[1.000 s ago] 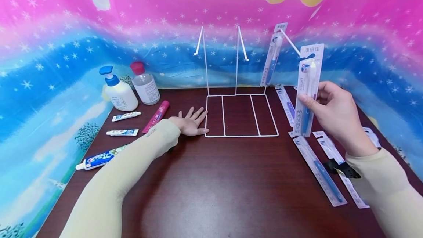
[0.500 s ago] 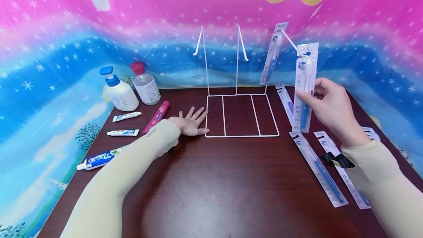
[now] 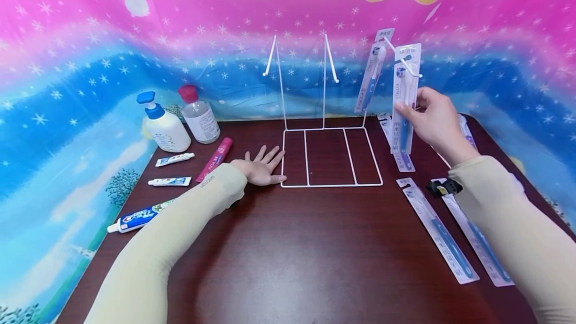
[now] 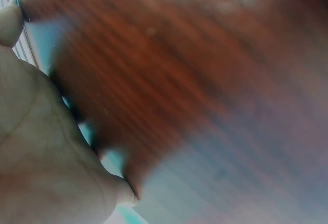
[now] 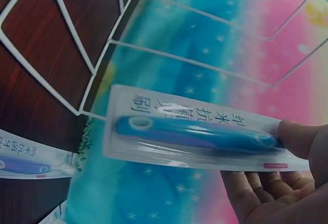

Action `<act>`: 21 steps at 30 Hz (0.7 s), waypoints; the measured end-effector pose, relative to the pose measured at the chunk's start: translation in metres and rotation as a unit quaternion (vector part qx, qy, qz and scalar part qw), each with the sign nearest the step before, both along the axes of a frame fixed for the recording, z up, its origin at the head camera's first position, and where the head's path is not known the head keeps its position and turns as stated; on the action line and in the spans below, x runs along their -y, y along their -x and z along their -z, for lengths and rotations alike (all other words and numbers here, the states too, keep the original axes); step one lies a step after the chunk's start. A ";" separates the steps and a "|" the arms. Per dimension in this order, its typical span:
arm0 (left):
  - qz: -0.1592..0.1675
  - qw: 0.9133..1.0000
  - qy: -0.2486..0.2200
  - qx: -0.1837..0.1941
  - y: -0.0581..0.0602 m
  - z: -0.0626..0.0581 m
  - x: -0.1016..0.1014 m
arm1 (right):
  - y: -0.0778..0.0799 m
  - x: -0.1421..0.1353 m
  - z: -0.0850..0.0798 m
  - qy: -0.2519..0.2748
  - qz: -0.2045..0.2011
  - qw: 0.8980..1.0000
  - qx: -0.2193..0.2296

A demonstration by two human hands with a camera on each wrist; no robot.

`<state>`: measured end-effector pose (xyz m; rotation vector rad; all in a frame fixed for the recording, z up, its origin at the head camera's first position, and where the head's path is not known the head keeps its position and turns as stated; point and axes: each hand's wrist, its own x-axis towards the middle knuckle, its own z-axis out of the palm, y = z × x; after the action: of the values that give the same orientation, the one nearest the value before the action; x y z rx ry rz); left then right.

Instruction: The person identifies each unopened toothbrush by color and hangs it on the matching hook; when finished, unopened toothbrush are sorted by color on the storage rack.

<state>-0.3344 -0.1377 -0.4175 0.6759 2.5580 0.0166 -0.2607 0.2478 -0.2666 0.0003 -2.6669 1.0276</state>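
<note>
My right hand [image 3: 438, 116] pinches a packaged toothbrush [image 3: 405, 101] between thumb and fingers, holding it upright. The white wire rack's right hook [image 3: 410, 68] appears to pass through the hole at the top of this package, its tip showing in front. Further back on that hook hangs another packaged toothbrush [image 3: 373, 74]. In the right wrist view the held packaged toothbrush [image 5: 189, 131] shows a blue handle. My left hand [image 3: 260, 168] lies with spread fingers at the left edge of the wire rack [image 3: 330, 185], thumb and fingertips touching its base. In the left wrist view only part of the palm [image 4: 41, 137] shows.
Several packaged toothbrushes [image 3: 438, 229] lie on the table at right. To the left stand a pump bottle [image 3: 166, 131] and a red-capped clear bottle [image 3: 200, 119], near a pink tube [image 3: 215, 159] and several toothpaste tubes [image 3: 139, 218]. Two other hooks [image 3: 331, 59] bear nothing.
My right hand has moved left, up and away from me with the packaged toothbrush, whose top has passed from the hook's tip onto the hook. The left hand has stayed still.
</note>
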 end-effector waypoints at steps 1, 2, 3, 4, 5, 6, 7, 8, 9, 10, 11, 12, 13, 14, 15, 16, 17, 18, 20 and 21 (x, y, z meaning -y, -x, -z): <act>0.001 1.000 -0.003 0.000 0.000 0.000 0.000 | 0.006 0.000 0.000 -0.001 -0.004 1.000 -0.001; 0.000 1.000 -0.006 0.002 -0.002 -0.001 0.000 | 0.012 0.001 0.001 -0.003 -0.009 1.000 0.000; -0.002 1.000 -0.006 0.003 -0.002 -0.002 0.000 | 0.018 0.001 0.002 -0.006 -0.015 1.000 0.001; -0.003 1.000 -0.005 0.002 -0.002 -0.001 -0.001 | 0.023 0.002 0.003 -0.007 -0.020 1.000 0.002; -0.003 1.000 -0.006 0.003 -0.002 -0.001 -0.001 | 0.029 0.002 0.004 -0.008 -0.025 1.000 0.001; -0.001 1.000 -0.002 0.000 -0.001 0.001 -0.001 | 0.035 0.003 0.004 -0.010 -0.031 0.999 0.003; -0.003 1.000 0.001 -0.001 -0.002 0.000 -0.001 | 0.040 0.004 0.005 -0.009 -0.037 0.999 0.004; -0.004 1.000 0.004 -0.002 -0.002 0.000 -0.001 | 0.045 0.005 0.006 -0.009 -0.042 0.999 0.005; -0.004 1.000 0.003 -0.003 -0.002 0.000 -0.001 | 0.049 0.006 0.007 -0.008 -0.046 0.999 0.006; -0.003 1.000 0.005 -0.004 -0.001 0.000 -0.001 | 0.054 0.007 0.007 -0.005 -0.050 0.999 0.005; -0.003 1.000 0.008 -0.005 -0.001 0.001 -0.001 | 0.058 0.008 0.008 -0.005 -0.052 0.999 0.005; -0.003 1.000 0.012 -0.007 -0.001 0.001 -0.001 | 0.062 0.009 0.008 -0.002 -0.055 0.998 0.009; -0.005 1.000 0.013 -0.007 0.000 0.001 -0.001 | 0.065 0.010 0.008 0.002 -0.058 0.998 0.012; -0.005 1.000 0.013 -0.007 0.000 0.001 -0.001 | 0.068 0.010 0.008 0.007 -0.060 0.998 0.014; -0.006 1.000 0.013 -0.007 0.000 0.002 -0.001 | 0.071 0.011 0.008 0.014 -0.063 0.998 0.018; -0.006 1.000 0.016 -0.008 0.001 0.003 -0.001 | 0.074 0.012 0.008 0.020 -0.066 0.997 0.022; -0.006 1.000 0.012 -0.006 0.001 0.003 -0.001 | 0.077 0.012 0.008 0.025 -0.068 0.997 0.027; -0.007 1.000 0.010 -0.005 0.002 0.003 0.000 | 0.079 0.013 0.009 0.031 -0.071 0.997 0.031; -0.007 1.000 0.005 -0.003 0.002 0.004 0.000 | 0.083 0.014 0.009 0.041 -0.074 0.996 0.036; -0.007 1.000 0.004 -0.003 0.003 0.004 0.001 | 0.085 0.014 0.008 0.043 -0.075 0.995 0.041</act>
<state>-0.3370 -0.1387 -0.4219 0.6552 2.5667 0.0090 -0.3460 0.2335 -0.2750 0.1460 -2.7294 1.2125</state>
